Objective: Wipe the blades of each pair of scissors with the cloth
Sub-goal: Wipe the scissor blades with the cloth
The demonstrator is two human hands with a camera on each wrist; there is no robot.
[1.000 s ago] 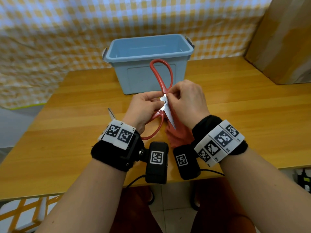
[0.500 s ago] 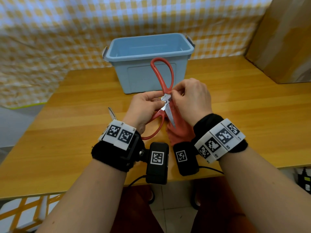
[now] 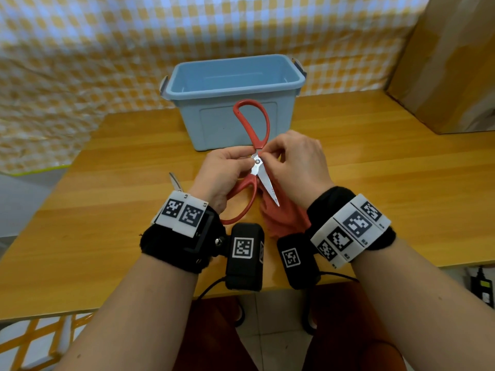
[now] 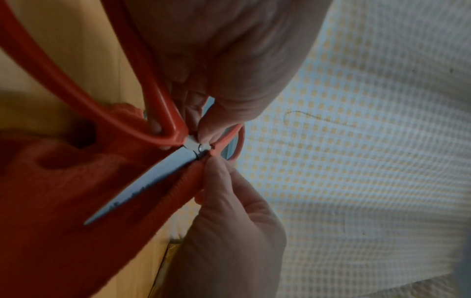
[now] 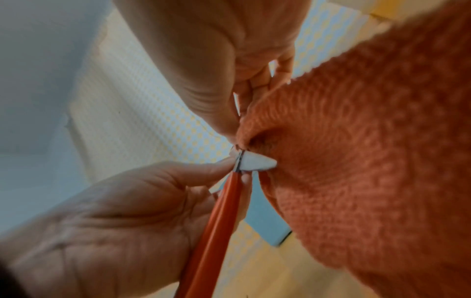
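Note:
Red-handled scissors (image 3: 251, 124) are held up over the table, spread open, with one bare blade (image 3: 266, 184) pointing down toward me. My left hand (image 3: 247, 163) pinches them at the pivot screw, its palm over the lower handle loop. My right hand (image 3: 265, 156) pinches an orange-red cloth (image 3: 284, 218) against the base of the blade; the rest of the cloth hangs below. The left wrist view shows the blade (image 4: 142, 185) lying on the cloth (image 4: 51, 201). In the right wrist view the cloth (image 5: 369, 161) wraps most of the blade (image 5: 257, 163). The second blade is hidden.
A blade tip of another pair of scissors (image 3: 174, 180) shows on the wooden table (image 3: 388, 170), left of my left wrist. A light blue plastic bin (image 3: 233, 84) stands just behind the hands. A cardboard box (image 3: 450, 62) is at the back right.
My right fingers shifted slightly at the pivot with the cloth. The scissors and my left hand have barely moved.

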